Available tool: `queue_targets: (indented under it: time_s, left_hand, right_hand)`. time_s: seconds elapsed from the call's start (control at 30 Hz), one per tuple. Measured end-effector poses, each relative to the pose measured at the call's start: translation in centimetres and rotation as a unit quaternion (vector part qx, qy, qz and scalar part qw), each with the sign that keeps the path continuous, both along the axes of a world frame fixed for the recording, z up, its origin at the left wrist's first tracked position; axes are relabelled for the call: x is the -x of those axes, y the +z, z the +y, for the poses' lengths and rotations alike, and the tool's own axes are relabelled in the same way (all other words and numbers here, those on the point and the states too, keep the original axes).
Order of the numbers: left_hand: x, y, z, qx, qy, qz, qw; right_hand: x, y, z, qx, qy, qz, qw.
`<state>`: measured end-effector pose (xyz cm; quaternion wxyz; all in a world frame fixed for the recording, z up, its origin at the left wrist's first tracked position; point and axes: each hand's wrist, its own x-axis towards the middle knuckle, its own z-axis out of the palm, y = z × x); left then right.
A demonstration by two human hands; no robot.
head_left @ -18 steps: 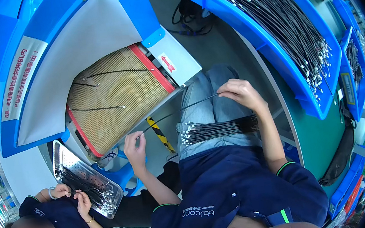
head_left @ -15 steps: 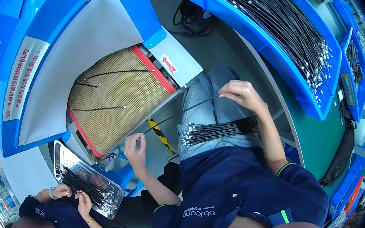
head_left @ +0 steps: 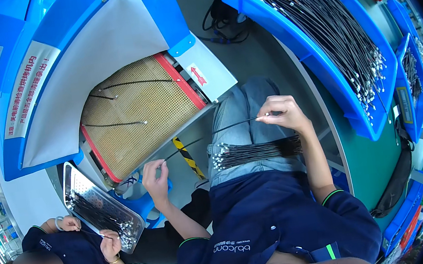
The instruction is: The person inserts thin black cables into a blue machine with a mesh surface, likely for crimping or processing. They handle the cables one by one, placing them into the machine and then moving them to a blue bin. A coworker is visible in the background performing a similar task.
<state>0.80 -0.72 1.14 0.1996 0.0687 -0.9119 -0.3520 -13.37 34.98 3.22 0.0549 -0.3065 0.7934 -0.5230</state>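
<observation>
A thin black cable (head_left: 234, 125) is stretched between my two hands, above my thighs and the gap beside them. My left hand (head_left: 155, 176) pinches its left end between thumb and fingertips. At the other end, where a small pale tip shows, my right hand (head_left: 286, 114) pinches it. Across my lap lies a bundle of similar black cables (head_left: 256, 151), their white connectors to the left. My right forearm passes over the bundle's right end and hides it.
Ahead on the left, a blue machine has a mesh conveyor belt (head_left: 139, 101) carrying three cables. At right, a large blue bin (head_left: 295, 42) full of cables stands on a green table (head_left: 385, 174). A co-worker at lower left handles cables over a metal tray (head_left: 71, 175).
My right hand has lowered the cable's right end slightly; my left hand has barely moved. The co-worker's hands have moved apart, with a cable between them.
</observation>
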Motion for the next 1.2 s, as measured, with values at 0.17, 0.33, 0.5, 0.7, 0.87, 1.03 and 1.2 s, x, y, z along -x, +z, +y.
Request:
queue_targets:
  time_s: [0.17,0.33,0.5,0.7,0.87,1.03,1.2]
  left_hand:
    - [0.1,0.2,-0.3,0.006,0.008,-0.012,1.000]
    - [2.3,0.0,-2.4,-0.011,0.011,-0.027,1.000]
    - [8.1,0.0,-7.9,0.023,-0.006,-0.043,0.999]
    - [14.3,-1.1,-14.3,0.043,-0.046,-0.041,0.997]
    - [16.2,-2.5,-16.3,0.067,-0.056,-0.088,0.992]
    - [15.8,-2.2,-16.6,0.094,-0.045,-0.056,0.993]
    - [13.5,0.4,-10.0,0.061,0.020,0.066,0.996]
  right_hand:
    - [0.0,0.2,-0.4,-0.022,0.014,0.012,1.000]
    - [0.6,-0.5,-2.3,-0.062,-0.013,0.090,0.994]
    - [1.3,-2.6,-6.9,-0.038,-0.047,0.155,0.986]
    - [2.4,-5.2,-13.5,-0.002,-0.099,0.200,0.975]
    - [3.0,-6.4,-15.3,-0.058,-0.109,0.200,0.972]
    - [3.0,-4.4,-14.3,-0.022,-0.070,0.138,0.988]
    - [1.1,-0.1,-11.6,0.064,-0.029,0.038,0.997]
